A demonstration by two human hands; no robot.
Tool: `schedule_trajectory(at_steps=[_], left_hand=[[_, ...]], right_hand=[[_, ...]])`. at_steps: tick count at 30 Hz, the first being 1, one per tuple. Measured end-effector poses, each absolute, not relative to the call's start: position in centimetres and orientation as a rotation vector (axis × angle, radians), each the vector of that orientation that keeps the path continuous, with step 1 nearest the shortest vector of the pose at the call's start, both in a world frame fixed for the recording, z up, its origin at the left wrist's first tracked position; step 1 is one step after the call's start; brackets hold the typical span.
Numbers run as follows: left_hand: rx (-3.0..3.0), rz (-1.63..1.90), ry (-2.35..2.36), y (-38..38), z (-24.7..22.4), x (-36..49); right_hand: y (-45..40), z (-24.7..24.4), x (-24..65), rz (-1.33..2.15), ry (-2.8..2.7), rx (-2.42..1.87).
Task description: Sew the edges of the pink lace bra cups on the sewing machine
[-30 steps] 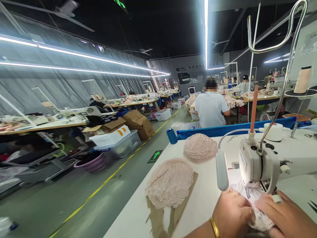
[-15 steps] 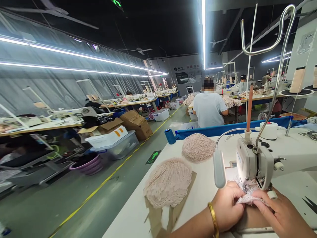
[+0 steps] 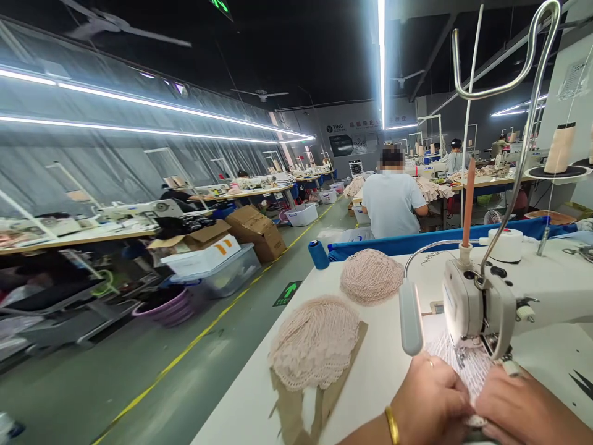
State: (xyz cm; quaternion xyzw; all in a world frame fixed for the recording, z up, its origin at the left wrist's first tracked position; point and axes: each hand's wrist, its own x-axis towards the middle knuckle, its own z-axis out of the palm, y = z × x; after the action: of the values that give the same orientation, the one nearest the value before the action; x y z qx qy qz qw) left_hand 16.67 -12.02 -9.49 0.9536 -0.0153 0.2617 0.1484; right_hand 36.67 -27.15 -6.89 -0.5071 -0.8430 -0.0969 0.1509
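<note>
Pale pink lace fabric [image 3: 473, 369] lies under the needle area of the white sewing machine [image 3: 467, 303]. My left hand [image 3: 433, 395], with a gold bracelet and a ring, is closed on the lace's near left side. Pressed close beside it, my right hand [image 3: 519, 402] is closed on the lace's near right side. The fingertips of both hands nearly meet, and part of the fabric is hidden beneath them. Left of the machine, one lace cup piece [image 3: 317, 343] rests on brown card, with a second lace cup piece [image 3: 372, 276] behind it.
A blue thread spool [image 3: 318, 254] stands at the table's far left corner. Black scissors [image 3: 582, 384] lie at the right. The machine's grey lamp [image 3: 411, 318] hangs near my left hand. Beyond the blue cloth [image 3: 370, 246], a person in a light shirt [image 3: 393, 204] sits facing away.
Both hands have moved down toward the near edge and closer together. More of the lace now shows spread beneath the machine head. The camera view has shifted slightly.
</note>
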Motion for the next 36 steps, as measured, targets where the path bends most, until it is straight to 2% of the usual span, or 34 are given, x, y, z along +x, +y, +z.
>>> schedule_trajectory(at_steps=[4, 9, 16, 24, 29, 36], left_hand=[[2.846, 0.937, -0.187, -11.7, -10.7, 15.7], [2.802, 1.146, -0.172, -11.7, -10.8, 15.9], [2.906, 1.020, -0.020, -11.7, -9.3, 16.6], [2.879, 1.198, -0.163, -11.9, -8.2, 16.9], [2.935, 1.072, -0.121, -11.8, -8.9, 16.6], [2.920, 1.000, -0.040, -11.8, -7.5, 16.7]], right_hand=[[-27.4, -7.2, 36.8, -0.333, -2.515, -1.352], [-27.5, -8.0, 36.7, -0.394, -2.294, -1.462], [-26.8, -6.7, 37.4, -0.480, -2.305, -1.422], [-27.0, -7.1, 37.6, -0.596, -2.320, -1.486], [-27.0, -7.0, 37.6, -0.618, -2.398, -1.485], [-26.9, -8.2, 38.0, -0.615, -2.258, -1.497]])
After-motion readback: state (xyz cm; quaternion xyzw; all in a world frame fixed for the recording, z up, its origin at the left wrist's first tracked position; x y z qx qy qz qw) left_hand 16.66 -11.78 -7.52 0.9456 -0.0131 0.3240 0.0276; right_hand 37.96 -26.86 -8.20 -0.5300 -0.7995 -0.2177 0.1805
